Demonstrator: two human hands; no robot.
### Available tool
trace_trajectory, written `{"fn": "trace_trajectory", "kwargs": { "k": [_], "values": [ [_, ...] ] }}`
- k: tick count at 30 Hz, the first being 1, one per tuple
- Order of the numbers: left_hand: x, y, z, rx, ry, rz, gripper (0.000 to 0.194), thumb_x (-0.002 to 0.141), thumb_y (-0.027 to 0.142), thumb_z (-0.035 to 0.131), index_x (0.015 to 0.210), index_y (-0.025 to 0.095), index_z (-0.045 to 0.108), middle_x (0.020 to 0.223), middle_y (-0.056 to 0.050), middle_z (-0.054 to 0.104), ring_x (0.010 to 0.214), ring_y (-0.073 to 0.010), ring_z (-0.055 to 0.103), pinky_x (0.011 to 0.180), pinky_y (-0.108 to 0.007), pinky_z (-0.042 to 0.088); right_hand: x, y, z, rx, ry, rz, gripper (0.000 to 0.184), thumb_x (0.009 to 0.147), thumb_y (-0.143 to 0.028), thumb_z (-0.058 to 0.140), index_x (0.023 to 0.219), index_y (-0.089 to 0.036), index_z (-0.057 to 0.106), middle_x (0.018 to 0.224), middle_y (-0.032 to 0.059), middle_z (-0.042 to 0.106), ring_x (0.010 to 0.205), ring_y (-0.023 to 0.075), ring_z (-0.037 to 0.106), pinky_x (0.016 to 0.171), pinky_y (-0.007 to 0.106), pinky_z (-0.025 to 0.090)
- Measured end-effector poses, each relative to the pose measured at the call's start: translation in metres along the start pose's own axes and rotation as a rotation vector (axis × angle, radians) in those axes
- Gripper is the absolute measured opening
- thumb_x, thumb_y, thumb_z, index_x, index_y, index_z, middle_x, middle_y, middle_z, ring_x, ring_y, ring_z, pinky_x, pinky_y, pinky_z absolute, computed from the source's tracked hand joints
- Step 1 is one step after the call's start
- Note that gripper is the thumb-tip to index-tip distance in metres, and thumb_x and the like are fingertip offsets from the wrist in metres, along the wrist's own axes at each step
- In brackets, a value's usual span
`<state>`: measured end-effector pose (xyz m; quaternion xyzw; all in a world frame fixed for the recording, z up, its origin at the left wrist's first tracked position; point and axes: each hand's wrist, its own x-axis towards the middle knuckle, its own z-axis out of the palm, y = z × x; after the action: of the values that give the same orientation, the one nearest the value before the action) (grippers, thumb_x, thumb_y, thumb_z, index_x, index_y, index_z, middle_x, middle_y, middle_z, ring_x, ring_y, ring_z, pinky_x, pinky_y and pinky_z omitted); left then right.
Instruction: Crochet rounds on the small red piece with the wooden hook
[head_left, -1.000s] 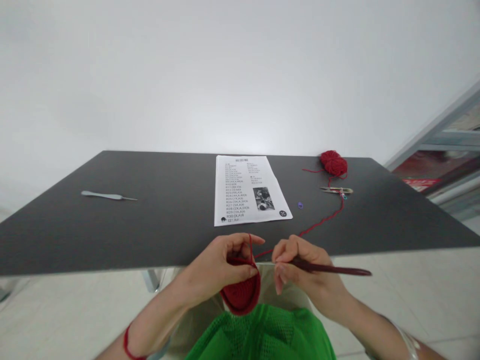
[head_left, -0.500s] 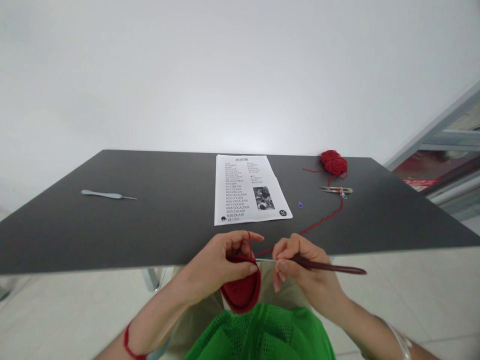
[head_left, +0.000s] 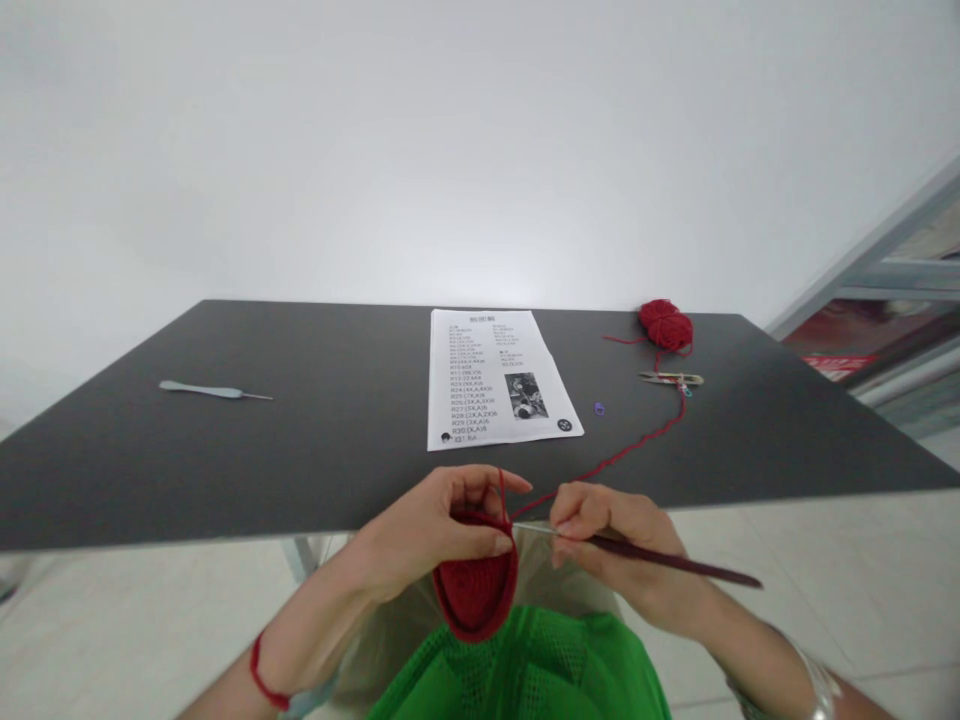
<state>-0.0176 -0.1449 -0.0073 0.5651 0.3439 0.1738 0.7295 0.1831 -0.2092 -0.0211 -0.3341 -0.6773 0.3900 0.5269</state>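
Observation:
A round, cupped piece of red crochet work hangs over my lap, pinched along its upper edge by my left hand. A loop of red yarn runs over my left forefinger, which is stretched out. My right hand grips a crochet hook with a dark red handle and a silver shaft. The hook's tip meets the upper right edge of the crochet piece; the stitch there is too small to make out. From the work, a strand of red yarn crosses the table towards the yarn ball.
A printed pattern sheet lies mid-table. To its right are a small purple stitch marker and thread snips with a teal marker. A pale-handled crochet hook rests at the left of the dark table.
My right hand has tilted the hook, so its handle end now points lower and further right. The crochet piece has shifted slightly down and left with my left hand.

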Motion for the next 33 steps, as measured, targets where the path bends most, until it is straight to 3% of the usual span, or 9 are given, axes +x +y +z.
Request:
{"fn": "trace_trajectory", "kwargs": {
  "k": [7, 11, 17, 25, 33],
  "values": [
    [0.002, 0.002, -0.003, 0.051, -0.029, 0.015, 0.039, 0.065, 0.015, 0.07, 0.104, 0.017, 0.065, 0.072, 0.006, 0.058, 0.065, -0.0095, 0.052, 0.062, -0.024, 0.039, 0.003, -0.004, 0.004, 0.246, 0.065, 0.253, 0.019, 0.084, -0.028, 0.069, 0.071, -0.02, 0.058, 0.069, -0.0023, 0.057, 0.052, 0.0096, 0.057, 0.05, 0.023, 0.044],
    [0.003, 0.004, -0.001, 0.076, 0.012, 0.012, 0.04, 0.065, 0.015, 0.069, 0.104, 0.017, 0.064, 0.072, 0.006, 0.056, 0.065, -0.0101, 0.051, 0.062, -0.024, 0.038, 0.0, -0.002, 0.008, 0.14, 0.088, 0.22, 0.017, 0.085, -0.024, 0.066, 0.071, -0.019, 0.059, 0.071, -0.0006, 0.059, 0.055, 0.0108, 0.058, 0.052, 0.023, 0.045],
    [0.001, 0.004, 0.004, 0.028, 0.076, 0.023, 0.044, 0.064, 0.018, 0.071, 0.108, 0.017, 0.064, 0.073, 0.005, 0.055, 0.065, -0.0105, 0.05, 0.062, -0.025, 0.037, -0.007, 0.0, 0.019, -0.045, 0.186, 0.061, 0.016, 0.083, -0.014, 0.064, 0.07, -0.021, 0.058, 0.067, -0.0016, 0.06, 0.054, 0.0104, 0.055, 0.05, 0.021, 0.041],
    [0.0, 0.005, 0.003, 0.053, 0.046, 0.008, 0.042, 0.065, 0.014, 0.068, 0.107, 0.016, 0.064, 0.073, 0.005, 0.057, 0.067, -0.0104, 0.052, 0.064, -0.025, 0.039, -0.006, 0.001, 0.011, 0.235, 0.161, 0.236, 0.019, 0.085, -0.028, 0.068, 0.072, -0.02, 0.057, 0.07, -0.0024, 0.057, 0.052, 0.0098, 0.058, 0.05, 0.022, 0.044],
    [0.0, 0.002, -0.002, 0.017, -0.031, -0.009, 0.04, 0.065, 0.013, 0.07, 0.104, 0.018, 0.066, 0.072, 0.007, 0.057, 0.066, -0.0091, 0.052, 0.063, -0.023, 0.038, -0.001, -0.009, 0.0, 0.011, 0.048, 0.153, 0.022, 0.086, -0.031, 0.066, 0.068, -0.02, 0.06, 0.066, 0.0018, 0.062, 0.061, 0.0145, 0.058, 0.055, 0.027, 0.045]
  ]
}}
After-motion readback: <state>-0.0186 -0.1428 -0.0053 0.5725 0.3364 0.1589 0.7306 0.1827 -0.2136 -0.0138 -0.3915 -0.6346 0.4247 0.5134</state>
